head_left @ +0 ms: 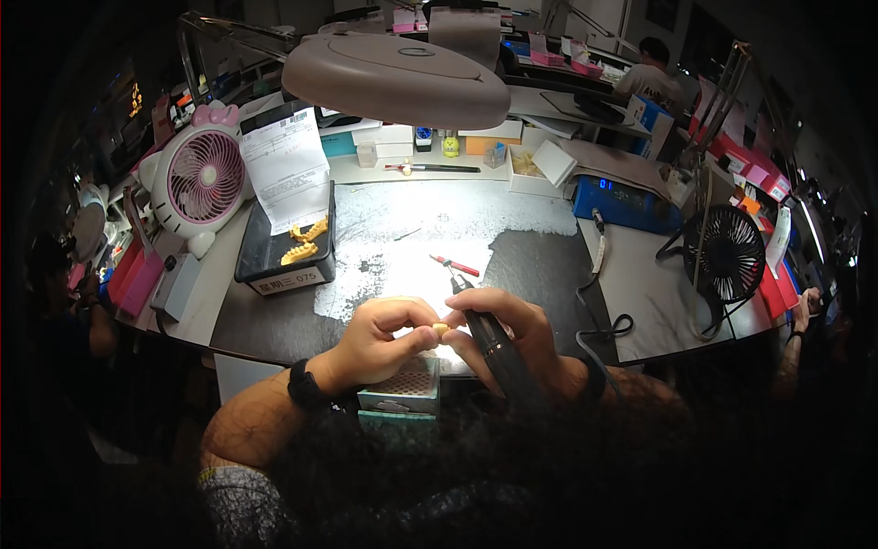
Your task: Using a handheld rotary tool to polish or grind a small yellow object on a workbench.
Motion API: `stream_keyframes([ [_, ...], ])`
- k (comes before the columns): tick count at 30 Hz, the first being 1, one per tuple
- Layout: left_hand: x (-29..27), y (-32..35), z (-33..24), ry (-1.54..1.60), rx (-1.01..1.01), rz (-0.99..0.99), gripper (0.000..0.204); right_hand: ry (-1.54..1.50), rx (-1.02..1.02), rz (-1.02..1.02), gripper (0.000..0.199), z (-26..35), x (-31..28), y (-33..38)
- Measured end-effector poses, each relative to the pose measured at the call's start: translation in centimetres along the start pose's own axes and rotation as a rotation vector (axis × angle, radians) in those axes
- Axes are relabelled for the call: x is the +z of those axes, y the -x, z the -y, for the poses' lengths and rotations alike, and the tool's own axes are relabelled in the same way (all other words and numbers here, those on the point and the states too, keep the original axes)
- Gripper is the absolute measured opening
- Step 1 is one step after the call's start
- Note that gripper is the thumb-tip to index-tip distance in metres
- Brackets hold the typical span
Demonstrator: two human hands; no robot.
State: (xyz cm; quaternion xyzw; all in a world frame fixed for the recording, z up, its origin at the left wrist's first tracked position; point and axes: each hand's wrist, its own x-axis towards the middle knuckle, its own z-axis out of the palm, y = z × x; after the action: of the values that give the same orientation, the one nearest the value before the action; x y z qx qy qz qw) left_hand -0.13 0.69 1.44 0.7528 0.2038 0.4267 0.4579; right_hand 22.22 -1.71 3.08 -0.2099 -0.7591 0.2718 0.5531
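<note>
A small yellowish piece (441,328), nearer than and right of the black tray (259,249), is pinched by the left hand (386,335); its axis is unreadable. The right hand (517,320) grips a slanting black handpiece (494,346), tip pointing away leftward. Right of the tray lies a patchy, bright mat (384,203); left, a pink-and-white fan (207,174); beyond, a dim room (805,55).

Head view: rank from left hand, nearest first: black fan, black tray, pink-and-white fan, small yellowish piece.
1. Small yellowish piece: at the left hand's fingers.
2. Black tray: ahead, to the left.
3. Pink-and-white fan: farther left, beyond the tray.
4. Black fan: across the bench, far right.
</note>
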Motion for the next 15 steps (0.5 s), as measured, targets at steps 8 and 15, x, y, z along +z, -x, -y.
stream_keyframes([
  [8, -0.12, 0.04, 0.13, -0.007, 0.002, 0.007, 0.014, 0.03, -0.018, 0.0, 0.031, 0.19, 0.01, -0.13],
  [15, -0.1, 0.03, 0.0, 0.003, -0.011, 0.01, 0.013, 0.02, -0.015, -0.001, 0.032, 0.04, 0.05, -0.08],
])
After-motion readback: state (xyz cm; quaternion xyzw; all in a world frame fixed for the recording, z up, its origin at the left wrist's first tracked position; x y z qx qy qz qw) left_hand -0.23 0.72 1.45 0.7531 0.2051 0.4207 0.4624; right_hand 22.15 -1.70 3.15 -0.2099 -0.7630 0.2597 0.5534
